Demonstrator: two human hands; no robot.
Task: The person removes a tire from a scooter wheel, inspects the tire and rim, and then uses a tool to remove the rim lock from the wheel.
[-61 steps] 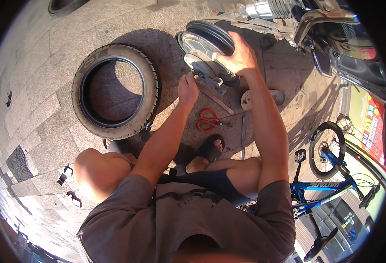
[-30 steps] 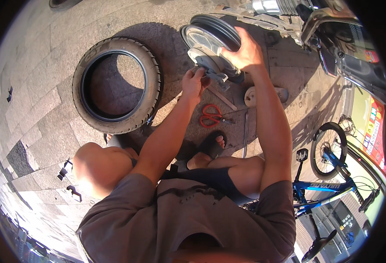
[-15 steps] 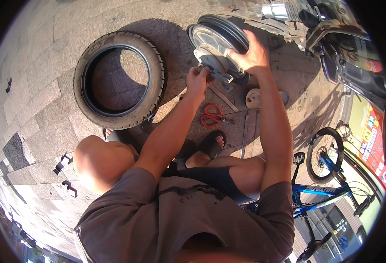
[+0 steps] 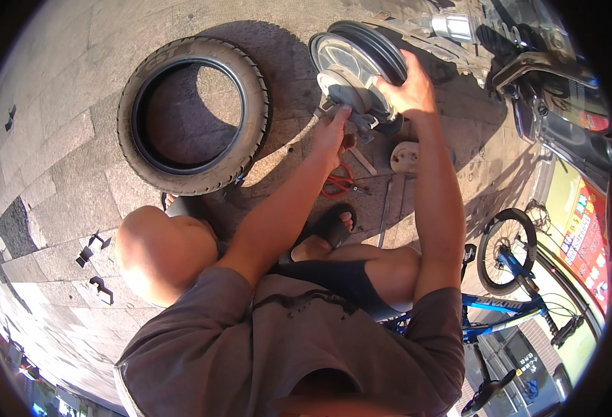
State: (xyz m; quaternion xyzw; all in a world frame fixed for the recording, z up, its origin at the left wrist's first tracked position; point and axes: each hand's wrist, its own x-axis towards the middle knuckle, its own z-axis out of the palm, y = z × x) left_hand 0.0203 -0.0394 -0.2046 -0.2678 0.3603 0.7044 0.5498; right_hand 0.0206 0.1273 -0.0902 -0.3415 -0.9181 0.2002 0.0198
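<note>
Tyre (image 4: 256,111) left of wheel (image 4: 348,61); bicycle (image 4: 490,304) right; scissors (image 4: 355,187), seemingly, on paving (image 4: 62,167).

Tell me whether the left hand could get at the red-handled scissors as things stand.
Probably yes: the scissors lie on the paving near the left hand, nothing visible on top; the forearm merely hides part. The fingers would first leave the wheel.

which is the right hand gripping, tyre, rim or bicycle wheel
The black rim with grey hub: the right hand grips this, touching neither the loose tyre nor the bicycle wheel.
</note>
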